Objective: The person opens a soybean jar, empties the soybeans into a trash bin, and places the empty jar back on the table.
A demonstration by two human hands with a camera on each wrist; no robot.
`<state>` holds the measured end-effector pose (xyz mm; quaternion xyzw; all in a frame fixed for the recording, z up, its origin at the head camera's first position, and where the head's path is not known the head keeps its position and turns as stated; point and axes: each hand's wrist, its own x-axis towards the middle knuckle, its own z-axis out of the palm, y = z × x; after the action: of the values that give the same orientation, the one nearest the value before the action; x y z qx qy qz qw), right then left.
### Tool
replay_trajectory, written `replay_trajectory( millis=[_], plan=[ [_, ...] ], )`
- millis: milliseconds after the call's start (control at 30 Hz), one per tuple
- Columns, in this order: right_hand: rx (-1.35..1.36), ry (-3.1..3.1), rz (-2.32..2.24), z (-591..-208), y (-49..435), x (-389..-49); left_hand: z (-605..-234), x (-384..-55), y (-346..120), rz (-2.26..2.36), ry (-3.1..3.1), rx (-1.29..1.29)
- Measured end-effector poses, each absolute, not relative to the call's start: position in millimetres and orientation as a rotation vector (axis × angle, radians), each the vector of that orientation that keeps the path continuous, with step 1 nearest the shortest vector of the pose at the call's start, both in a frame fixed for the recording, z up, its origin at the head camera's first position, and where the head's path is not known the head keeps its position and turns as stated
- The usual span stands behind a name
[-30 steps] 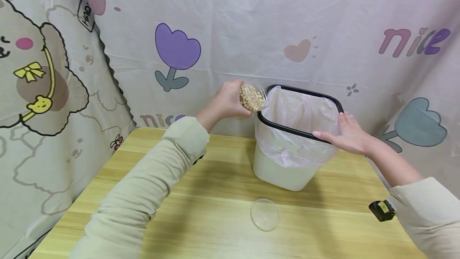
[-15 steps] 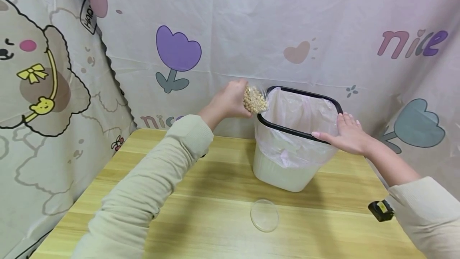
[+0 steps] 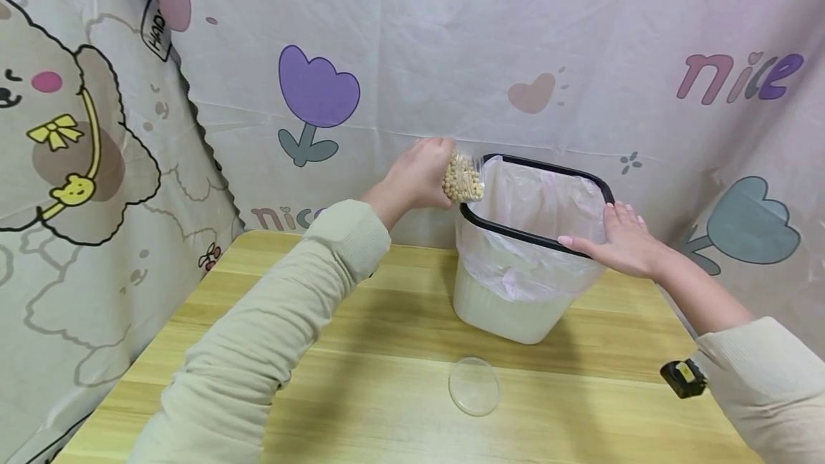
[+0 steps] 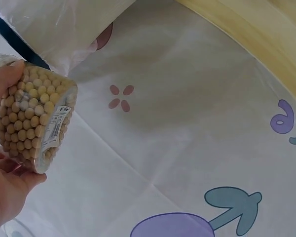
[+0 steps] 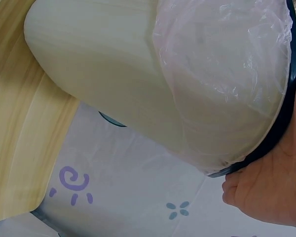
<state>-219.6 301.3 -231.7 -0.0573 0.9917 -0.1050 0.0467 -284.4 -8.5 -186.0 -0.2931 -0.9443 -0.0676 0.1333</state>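
My left hand (image 3: pixel 419 174) grips a clear plastic jar of pale round beans (image 3: pixel 462 177), which look like soybeans. The jar lies tilted on its side, its mouth toward the left rim of a white trash bin (image 3: pixel 509 310). In the left wrist view, a label with a barcode shows on the base of the bean-filled jar (image 4: pixel 32 113). My right hand (image 3: pixel 625 242) rests on the bin's right rim, its fingers straight and the thumb along the front edge. A pinkish plastic bag (image 3: pixel 541 195) lines the bin and folds over its outside, under a black rim ring (image 3: pixel 515 236).
A clear round lid (image 3: pixel 475 387) lies on the wooden table (image 3: pixel 361 407) in front of the bin. A printed cloth (image 3: pixel 438 56) hangs close behind the bin and along the left side. A small black device (image 3: pixel 683 378) sits at the right wrist.
My left hand has moved slightly right with the jar and tipped it further, so the jar's mouth has turned more toward the bin. The right hand, bin and lid have stayed put.
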Motion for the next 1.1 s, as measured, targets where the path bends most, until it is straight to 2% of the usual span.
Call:
replay_trajectory(
  millis=[1100],
  plan=[
    [-0.179, 3.033, -0.297, -233, 302, -221, -180, -282, 13, 0.221, -2.593, -0.93]
  ],
)
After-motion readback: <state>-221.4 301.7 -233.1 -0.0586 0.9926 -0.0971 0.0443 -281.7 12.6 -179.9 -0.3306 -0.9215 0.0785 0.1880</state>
